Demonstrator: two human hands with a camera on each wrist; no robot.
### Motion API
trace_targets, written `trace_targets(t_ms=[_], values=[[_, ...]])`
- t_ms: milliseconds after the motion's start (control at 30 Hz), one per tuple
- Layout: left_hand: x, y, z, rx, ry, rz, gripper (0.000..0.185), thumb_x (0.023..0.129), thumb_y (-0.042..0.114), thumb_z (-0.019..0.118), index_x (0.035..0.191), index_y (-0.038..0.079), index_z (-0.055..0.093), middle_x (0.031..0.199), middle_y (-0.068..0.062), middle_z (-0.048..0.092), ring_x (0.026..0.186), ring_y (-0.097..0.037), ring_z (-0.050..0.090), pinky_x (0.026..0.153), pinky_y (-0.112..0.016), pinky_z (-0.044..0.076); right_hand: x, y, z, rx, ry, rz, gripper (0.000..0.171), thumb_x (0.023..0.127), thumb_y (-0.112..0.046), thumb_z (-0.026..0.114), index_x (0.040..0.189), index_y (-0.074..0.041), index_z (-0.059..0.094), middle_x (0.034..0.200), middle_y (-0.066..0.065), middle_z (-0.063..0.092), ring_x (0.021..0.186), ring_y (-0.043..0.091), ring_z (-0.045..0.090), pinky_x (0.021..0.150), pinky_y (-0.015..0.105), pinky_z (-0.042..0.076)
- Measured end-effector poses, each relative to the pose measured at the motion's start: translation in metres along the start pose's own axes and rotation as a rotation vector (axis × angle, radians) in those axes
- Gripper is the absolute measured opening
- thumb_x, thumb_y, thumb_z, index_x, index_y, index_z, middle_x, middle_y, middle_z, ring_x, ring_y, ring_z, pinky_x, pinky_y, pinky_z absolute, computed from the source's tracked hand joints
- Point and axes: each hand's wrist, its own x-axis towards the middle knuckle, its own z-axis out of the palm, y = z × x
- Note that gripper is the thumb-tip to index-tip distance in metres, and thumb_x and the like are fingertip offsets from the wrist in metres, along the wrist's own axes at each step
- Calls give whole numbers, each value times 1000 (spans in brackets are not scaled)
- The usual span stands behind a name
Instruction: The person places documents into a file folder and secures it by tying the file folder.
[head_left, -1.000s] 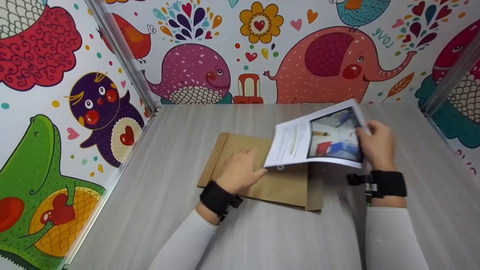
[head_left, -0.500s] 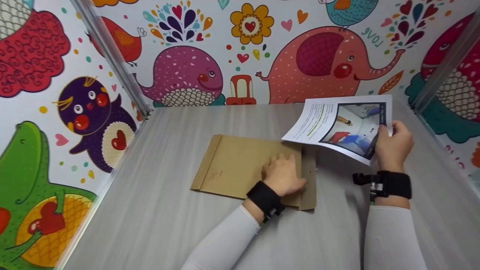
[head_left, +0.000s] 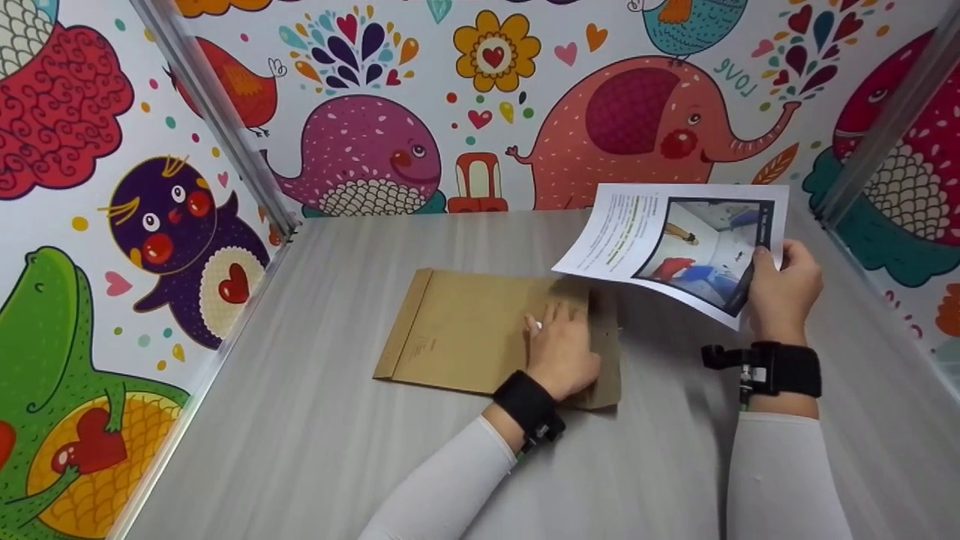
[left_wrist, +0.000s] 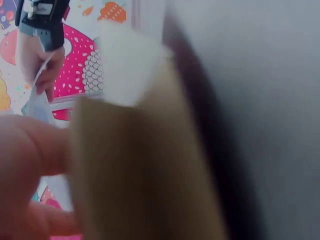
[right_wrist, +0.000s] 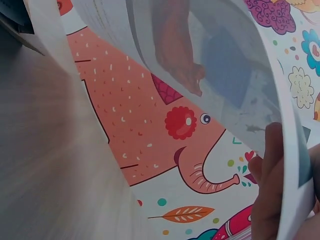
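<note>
Spanning the whole lower field of the head view: grey wood-grain tabletop (head_left: 300, 450), enclosed on three sides by white wall panels printed with bright cartoon animals (head_left: 637, 112), joined at the corners by slanted aluminium posts (head_left: 217, 120).

Lying flat near the centre of the tabletop: brown kraft-paper envelope (head_left: 465, 330), long side running left to right, flap end toward the right.

Held clear of the tabletop, above and to the right of the envelope's flap end: white printed paper sheet with text and a colour photograph (head_left: 675, 240), tilted, left edge closest to the envelope. Curved and translucent against the elephant print in the right wrist view (right_wrist: 210, 65).

Resting on the right part of the envelope: left hand (head_left: 562, 352), palm down. Fingers at the envelope's flap edge in the left wrist view (left_wrist: 30, 165), with that brown edge raised against them; grip too blurred to tell.

Pinching the right edge of the sheet between thumb and fingers: right hand (head_left: 784, 292), well apart from the left hand.

Worn on both wrists: black straps over white sleeves.
</note>
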Motion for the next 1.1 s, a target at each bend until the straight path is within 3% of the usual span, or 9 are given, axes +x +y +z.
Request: trace_targets(t_ms=[200, 367, 500, 700, 933, 1100], values=[[9, -25, -6, -178, 118, -9, 60, 86, 28, 76, 142, 9, 68, 153, -16, 62, 150, -35, 51, 121, -71, 33, -2, -2, -3, -93, 31, -82, 29, 110, -31, 53, 130, -16, 66, 126, 0, 64, 107, 11, 54, 89, 26, 48], [17, -53, -8, -414, 224, -34, 55, 84, 22, 74, 134, 2, 72, 141, -20, 70, 136, -36, 64, 113, -56, 47, -3, -7, -7, -122, 20, -123, 32, 110, -35, 51, 131, -16, 66, 130, 2, 63, 107, 10, 56, 91, 23, 50], [23, -71, -12, -518, 300, -71, 50, 83, 18, 75, 129, 1, 75, 131, -16, 76, 124, -34, 71, 106, -46, 56, -4, -9, -10, -100, -55, -104, 32, 109, -35, 54, 132, -16, 66, 127, -2, 62, 107, 11, 57, 86, 21, 52], [27, -86, -21, -588, 358, -118, 45, 82, 18, 73, 124, 4, 79, 125, -13, 78, 120, -31, 73, 102, -44, 58, -6, -7, -14, -117, -223, -72, 32, 110, -36, 52, 132, -17, 63, 128, -4, 58, 104, 11, 63, 76, 14, 56], [26, -95, -33, -636, 378, -144, 41, 84, 16, 71, 122, 2, 79, 123, -15, 78, 116, -33, 73, 98, -47, 59, -7, -5, -12, -60, -393, -15, 33, 110, -34, 52, 137, -14, 57, 123, 0, 57, 90, 7, 70, 75, 24, 63], [27, -97, -38, -667, 386, -163, 39, 86, 15, 69, 122, 2, 79, 123, -14, 78, 115, -33, 72, 99, -47, 58, -8, -5, -7, -84, -455, -9, 39, 110, -35, 52, 142, -11, 54, 131, 6, 55, 87, 6, 71, 76, 26, 64]])
